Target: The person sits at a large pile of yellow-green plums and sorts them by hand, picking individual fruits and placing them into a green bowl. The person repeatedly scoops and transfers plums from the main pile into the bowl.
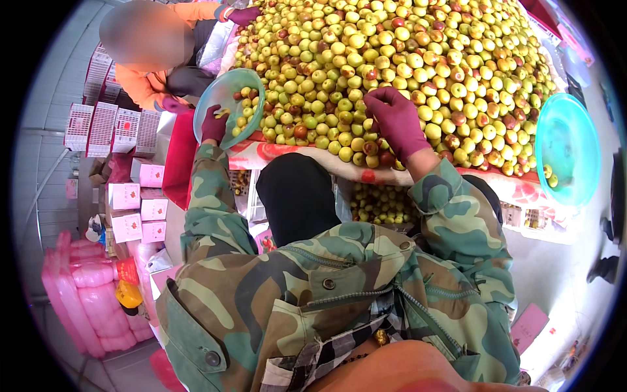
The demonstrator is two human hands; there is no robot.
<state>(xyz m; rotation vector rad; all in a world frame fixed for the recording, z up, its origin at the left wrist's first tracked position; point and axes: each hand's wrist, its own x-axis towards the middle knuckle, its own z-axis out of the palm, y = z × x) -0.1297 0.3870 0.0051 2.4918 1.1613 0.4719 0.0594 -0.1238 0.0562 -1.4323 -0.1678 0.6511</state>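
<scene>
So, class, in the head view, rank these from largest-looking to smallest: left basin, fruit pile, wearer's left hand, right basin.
1. Fruit pile
2. Right basin
3. Left basin
4. Wearer's left hand

Left hand (213, 125), maroon-gloved: at 10 o'clock, fingers bent, closure of grip not legible. Left forearm (208, 189): camouflage-sleeved, running up toward 12 o'clock. Right hand (398, 124), maroon-gloved: between 1 and 2 o'clock, fingers hooked toward 9 o'clock, fingertips partly hidden. Right wrist (422, 163): bare between glove and cuff. Right forearm (450, 199): camouflage-sleeved, angled toward 11 o'clock.
</scene>
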